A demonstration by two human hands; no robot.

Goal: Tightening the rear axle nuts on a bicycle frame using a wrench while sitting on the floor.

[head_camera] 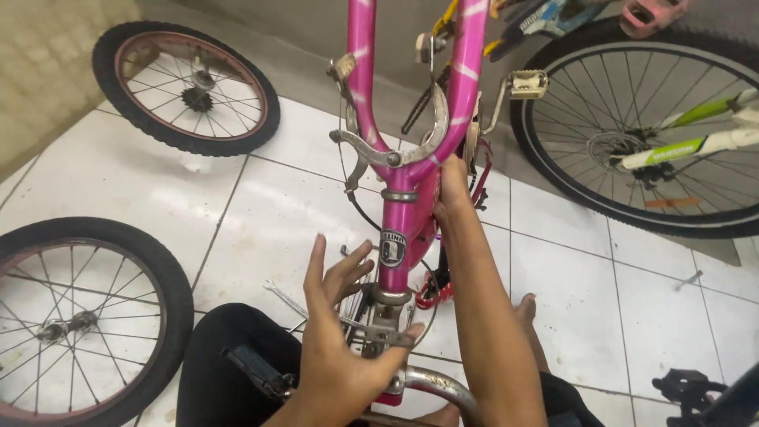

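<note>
A pink bicycle frame (395, 213) stands upside down in front of me, its wheel-less fork (360, 71) pointing up and a silver caliper brake (395, 150) at the fork crown. My right hand (452, 190) grips the frame just below the fork crown, on its right side. My left hand (340, 332) is open with fingers spread, its thumb touching the metal stem clamp (383, 316) above the chrome handlebar (435, 387). A black handlebar grip (257, 370) lies by my left knee.
Two loose small wheels lie on the white tiled floor, one (79, 324) at lower left and another (186, 87) leaning at upper left. A larger bicycle's wheel (632, 134) stands at upper right. A spanner (285, 299) lies on the tiles, and a black pedal (688, 389) sits at lower right.
</note>
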